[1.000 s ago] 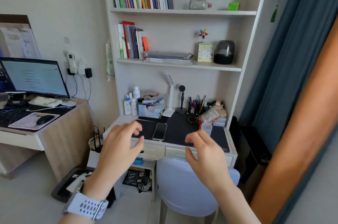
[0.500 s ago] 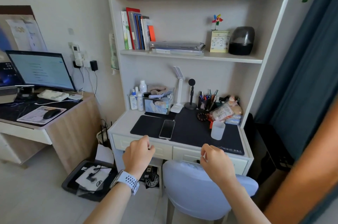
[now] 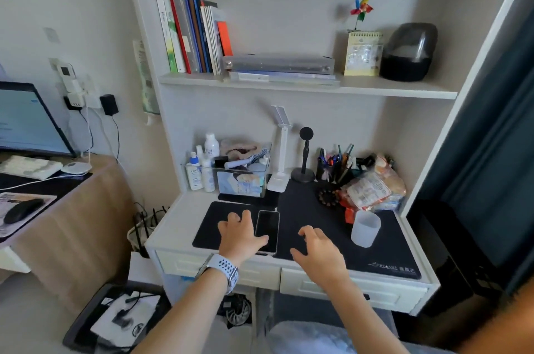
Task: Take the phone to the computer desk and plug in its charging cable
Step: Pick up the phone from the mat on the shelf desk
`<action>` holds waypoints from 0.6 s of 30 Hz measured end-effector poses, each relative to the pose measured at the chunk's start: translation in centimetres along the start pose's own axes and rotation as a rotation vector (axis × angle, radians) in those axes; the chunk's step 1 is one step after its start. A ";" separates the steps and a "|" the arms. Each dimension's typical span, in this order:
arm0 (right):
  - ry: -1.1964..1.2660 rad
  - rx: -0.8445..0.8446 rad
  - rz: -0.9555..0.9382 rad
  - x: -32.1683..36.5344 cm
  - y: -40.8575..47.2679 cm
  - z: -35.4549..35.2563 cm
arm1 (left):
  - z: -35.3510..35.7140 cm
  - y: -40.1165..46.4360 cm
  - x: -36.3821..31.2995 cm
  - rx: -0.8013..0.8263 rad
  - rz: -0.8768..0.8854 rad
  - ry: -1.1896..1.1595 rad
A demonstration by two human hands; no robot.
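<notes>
A black phone (image 3: pixel 267 228) lies flat, screen dark, on the black mat (image 3: pixel 312 218) of the white shelf desk. My left hand (image 3: pixel 241 233), with a white watch on its wrist, rests at the phone's left edge, fingers spread, thumb lying over the phone's lower corner. My right hand (image 3: pixel 319 252) hovers over the mat to the right of the phone, fingers spread, holding nothing. The computer desk (image 3: pixel 78 209) stands to the left with a lit monitor (image 3: pixel 26 122), and a white cable (image 3: pixel 34 180) runs across it.
A frosted cup (image 3: pixel 365 228) and a snack bag (image 3: pixel 372 186) sit right of my hands. A clear box of bottles (image 3: pixel 231 174), a lamp and a small stand line the back. A grey chair (image 3: pixel 312 339) is below. Chargers (image 3: pixel 108 103) hang on the wall socket.
I have come closer to the shelf desk. Both hands moved forward from in front of the drawers onto the mat and spread out, the left one reaching the phone.
</notes>
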State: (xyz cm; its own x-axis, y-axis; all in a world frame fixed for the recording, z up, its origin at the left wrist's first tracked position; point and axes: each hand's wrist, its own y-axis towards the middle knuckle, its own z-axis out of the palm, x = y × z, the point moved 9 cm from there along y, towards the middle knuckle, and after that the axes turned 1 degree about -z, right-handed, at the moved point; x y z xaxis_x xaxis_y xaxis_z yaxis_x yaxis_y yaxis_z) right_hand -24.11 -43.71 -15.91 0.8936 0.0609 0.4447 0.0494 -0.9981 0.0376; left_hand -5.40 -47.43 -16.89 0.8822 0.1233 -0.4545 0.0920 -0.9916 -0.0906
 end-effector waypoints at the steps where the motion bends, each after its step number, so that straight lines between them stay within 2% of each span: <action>1: 0.000 0.033 0.019 -0.1 0.9 0.8 | 0.8 1.3 0.0 0.033 -0.011 0.014; 9: 0.051 0.174 0.153 -4.0 8.5 6.4 | 9.8 10.0 0.2 0.286 -0.177 0.077; 14: 0.116 0.263 0.203 -6.1 13.1 10.6 | 12.9 14.9 1.3 0.268 -0.236 0.045; 18: 0.344 0.350 0.342 -7.5 14.5 14.9 | 15.8 16.5 3.5 0.306 -0.305 -0.009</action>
State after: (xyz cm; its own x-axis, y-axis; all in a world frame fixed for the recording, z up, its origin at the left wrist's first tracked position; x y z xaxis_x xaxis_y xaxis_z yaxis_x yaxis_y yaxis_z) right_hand -23.43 -58.83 -32.06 0.6919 -0.3228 0.6458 -0.0198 -0.9026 -0.4300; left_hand -8.11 -62.76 -33.99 0.8315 0.4108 -0.3739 0.2057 -0.8530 -0.4798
